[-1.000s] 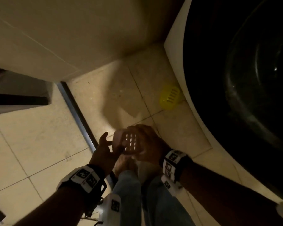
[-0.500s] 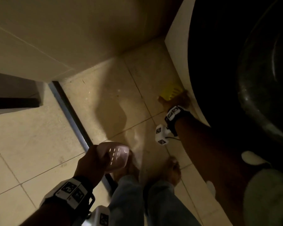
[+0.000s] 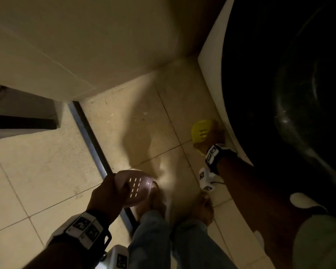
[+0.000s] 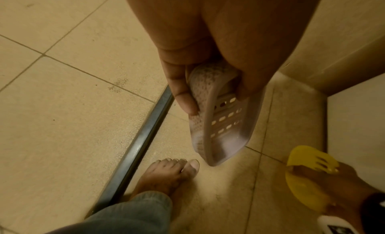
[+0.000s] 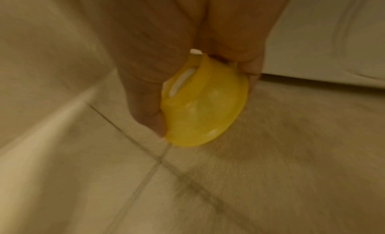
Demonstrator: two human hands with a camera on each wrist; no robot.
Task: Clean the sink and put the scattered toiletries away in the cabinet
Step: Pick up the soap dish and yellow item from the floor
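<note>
My left grip (image 3: pixel 105 197) curled around a pale pink perforated plastic soap dish (image 3: pixel 135 188), held on edge above the tiled floor (image 3: pixel 37 171) beside my bare foot (image 4: pixel 166 175). My right grip (image 3: pixel 211 136) pinched a yellow slotted plastic soap dish (image 3: pixel 200 131), low near the white cabinet base (image 3: pixel 209 61).

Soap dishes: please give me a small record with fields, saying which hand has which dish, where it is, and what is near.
pink soap dish: held by the left hand, above the floor, tilted, holes visible
yellow soap dish: gripped by the right hand, low near the floor
floor: beige tiles, dark metal strip across them
near yellow dish: white base of a dark unit
feet: bare, below the pink dish
</note>
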